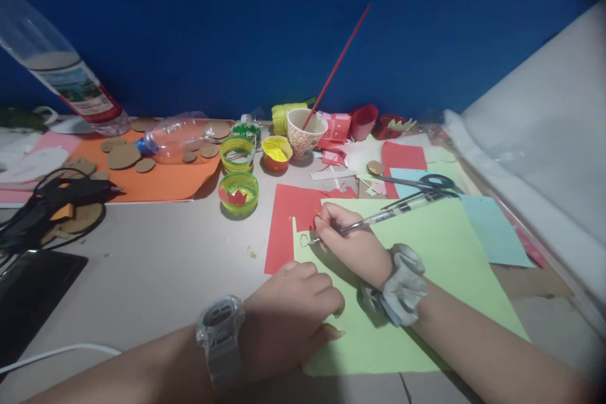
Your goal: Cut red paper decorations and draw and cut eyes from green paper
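Observation:
A clear-barrelled pen (374, 219) is gripped in my right hand (355, 243), its tip touching the upper left corner of a light green paper sheet (407, 341). Beside the tip is a small drawn oval (303, 240). My left hand (296, 306) rests palm down over the sheet's left edge, fingers loosely bent and the thumb apart from them. Nothing shows in its grasp. Under the green sheet's corner lies a red paper piece (279, 233). Black-handled scissors (435, 184) lie beyond the sheet, partly behind the pen.
Green-yellow ring-shaped containers (238, 192), a yellow paint cup (277, 153) and a patterned cup (305, 136) with a red stick stand behind. At left are cardboard discs (124, 156), a plastic bottle (177, 136), orange paper (165, 186) and black cables (42, 208). A blue wall rises behind.

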Demonstrator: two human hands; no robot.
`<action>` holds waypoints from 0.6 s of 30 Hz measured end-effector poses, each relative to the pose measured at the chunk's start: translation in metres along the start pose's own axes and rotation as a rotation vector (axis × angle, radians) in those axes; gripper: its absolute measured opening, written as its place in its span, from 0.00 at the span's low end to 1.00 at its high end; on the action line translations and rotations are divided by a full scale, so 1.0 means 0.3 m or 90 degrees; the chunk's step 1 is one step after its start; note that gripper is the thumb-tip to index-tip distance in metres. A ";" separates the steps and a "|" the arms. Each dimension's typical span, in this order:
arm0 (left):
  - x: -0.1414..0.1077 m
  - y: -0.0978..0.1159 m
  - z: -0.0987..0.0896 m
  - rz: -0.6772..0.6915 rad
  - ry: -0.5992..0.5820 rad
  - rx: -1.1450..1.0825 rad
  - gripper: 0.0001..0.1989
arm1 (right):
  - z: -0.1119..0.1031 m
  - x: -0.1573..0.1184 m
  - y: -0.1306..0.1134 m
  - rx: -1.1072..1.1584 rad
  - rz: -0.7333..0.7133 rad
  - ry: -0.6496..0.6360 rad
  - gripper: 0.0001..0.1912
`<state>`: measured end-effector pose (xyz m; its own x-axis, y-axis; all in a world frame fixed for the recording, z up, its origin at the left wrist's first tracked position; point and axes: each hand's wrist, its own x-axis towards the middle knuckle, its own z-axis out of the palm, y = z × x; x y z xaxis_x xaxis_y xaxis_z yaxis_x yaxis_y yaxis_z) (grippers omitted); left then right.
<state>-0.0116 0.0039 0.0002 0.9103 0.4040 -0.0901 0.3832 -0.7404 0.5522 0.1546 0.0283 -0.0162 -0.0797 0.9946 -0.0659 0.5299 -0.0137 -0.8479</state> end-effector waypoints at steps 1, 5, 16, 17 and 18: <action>0.000 -0.001 0.001 0.000 0.000 -0.002 0.07 | 0.000 0.000 0.001 0.001 0.000 0.000 0.12; 0.001 -0.007 0.004 0.000 0.003 -0.016 0.07 | -0.001 0.002 -0.002 -0.008 0.002 0.003 0.11; -0.001 -0.004 0.000 0.001 0.000 -0.027 0.10 | -0.005 0.000 0.000 0.016 0.005 0.001 0.11; -0.001 -0.003 -0.001 0.000 -0.001 -0.025 0.10 | -0.005 0.000 0.000 0.015 0.006 0.007 0.11; -0.002 -0.003 -0.001 0.001 -0.003 -0.024 0.09 | -0.005 0.000 -0.001 0.009 0.004 0.009 0.11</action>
<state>-0.0125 0.0045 0.0001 0.9116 0.4004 -0.0931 0.3760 -0.7206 0.5825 0.1556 0.0283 -0.0153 -0.0645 0.9959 -0.0641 0.5189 -0.0214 -0.8545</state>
